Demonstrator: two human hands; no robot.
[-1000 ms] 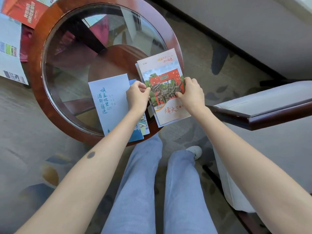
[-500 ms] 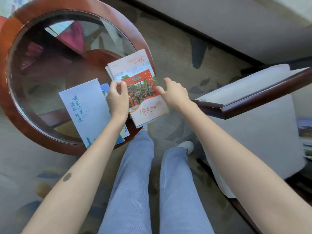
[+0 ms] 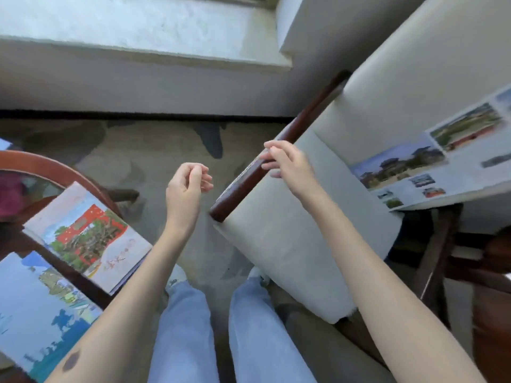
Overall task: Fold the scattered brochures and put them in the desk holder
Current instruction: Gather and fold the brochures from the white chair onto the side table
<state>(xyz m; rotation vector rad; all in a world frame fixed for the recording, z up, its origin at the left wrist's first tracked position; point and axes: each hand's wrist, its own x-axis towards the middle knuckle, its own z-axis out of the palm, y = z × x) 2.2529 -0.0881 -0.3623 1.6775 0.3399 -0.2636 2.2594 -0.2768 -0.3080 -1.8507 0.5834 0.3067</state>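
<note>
A folded brochure with a red gate picture [image 3: 85,239] lies on the round glass table [image 3: 47,167] at the left. A light blue brochure [image 3: 41,313] lies beside it, nearer to me. An unfolded brochure with building photos [image 3: 431,167] is spread on the armchair seat at the right. My left hand [image 3: 185,189] hangs in the air over the floor, fingers loosely curled, holding nothing. My right hand [image 3: 287,161] hovers over the chair's wooden armrest [image 3: 249,178] with relaxed fingers and holds nothing. No desk holder is in view.
A cream armchair [image 3: 290,244] with dark wooden arms stands right of my legs. A pale wall ledge [image 3: 138,51] runs along the back above patterned carpet [image 3: 154,150]. Dark wooden furniture legs [image 3: 442,258] stand at the far right.
Both hands have let go of the red-gate brochure and lifted off the table toward the right. The view has swung right, bringing the armchair and its unfolded brochure into sight.
</note>
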